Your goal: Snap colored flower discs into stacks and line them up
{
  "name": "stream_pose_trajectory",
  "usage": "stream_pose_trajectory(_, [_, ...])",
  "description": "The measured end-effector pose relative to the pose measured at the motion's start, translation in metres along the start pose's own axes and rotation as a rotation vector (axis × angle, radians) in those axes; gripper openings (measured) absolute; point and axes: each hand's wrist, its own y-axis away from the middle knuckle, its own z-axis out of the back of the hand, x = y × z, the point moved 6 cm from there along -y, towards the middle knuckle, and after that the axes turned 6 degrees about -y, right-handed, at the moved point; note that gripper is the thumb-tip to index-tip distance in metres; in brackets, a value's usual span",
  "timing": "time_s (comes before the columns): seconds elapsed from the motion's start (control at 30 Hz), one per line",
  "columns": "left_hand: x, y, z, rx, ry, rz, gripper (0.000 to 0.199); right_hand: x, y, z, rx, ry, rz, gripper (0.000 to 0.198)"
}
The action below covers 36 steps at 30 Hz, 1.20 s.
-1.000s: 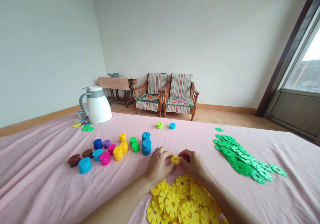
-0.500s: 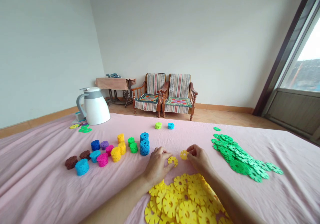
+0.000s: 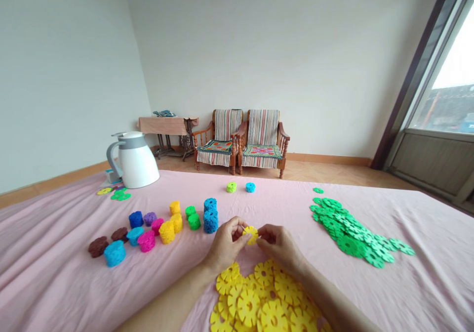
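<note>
Just beyond a loose pile of yellow notched discs [image 3: 249,306], my two hands meet at a yellow notched disc [image 3: 251,235]. My left hand [image 3: 226,242] pinches its left side between thumb and fingers. At its right edge, the closed fingertips of my right hand [image 3: 280,245] grip it too. A second disc directly behind the one facing me cannot be made out. Left of my hands stand a tall blue stack of discs [image 3: 211,217] and a pair of yellow stacks [image 3: 167,232].
Green discs [image 3: 348,228] spread over the right of the pink cloth [image 3: 281,201]. Brown [image 3: 98,247], light blue [image 3: 114,253] and pink stacks [image 3: 146,241] stand left. Farther back are a lime stack [image 3: 231,187], a small blue stack [image 3: 250,187] and a white jug [image 3: 138,166].
My hands, each holding a separate yellow disc before, have come together. The right hand moved left, and only one yellow disc now shows plainly between them. The view shifted slightly.
</note>
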Motion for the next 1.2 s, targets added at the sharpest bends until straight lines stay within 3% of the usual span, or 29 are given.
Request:
stream_pose_trajectory(0.2, [-0.002, 0.001, -0.001, -0.007, 0.015, -0.007, 0.018, -0.001, 0.000, -0.005, 0.044, -0.178, -0.043, 0.021])
stream_pose_trajectory(0.73, [-0.004, 0.002, -0.006, 0.066, 0.034, -0.038, 0.019, 0.005, 0.000, 0.001, 0.041, -0.055, 0.059, 0.020])
stream_pose_trajectory(0.87, [-0.003, 0.001, 0.002, -0.047, -0.057, -0.028, 0.015, 0.002, -0.002, 0.006, -0.053, -0.042, 0.039, 0.027])
stream_pose_trajectory(0.97, [-0.007, 0.003, 0.010, -0.131, -0.245, -0.084, 0.009, -0.004, -0.003, 0.017, -0.180, -0.043, 0.007, 0.030])
stream_pose_trajectory(1.2, [-0.019, 0.011, 0.003, -0.032, -0.512, -0.250, 0.037, -0.011, -0.004, 0.034, -0.305, 0.037, -0.034, 0.027])
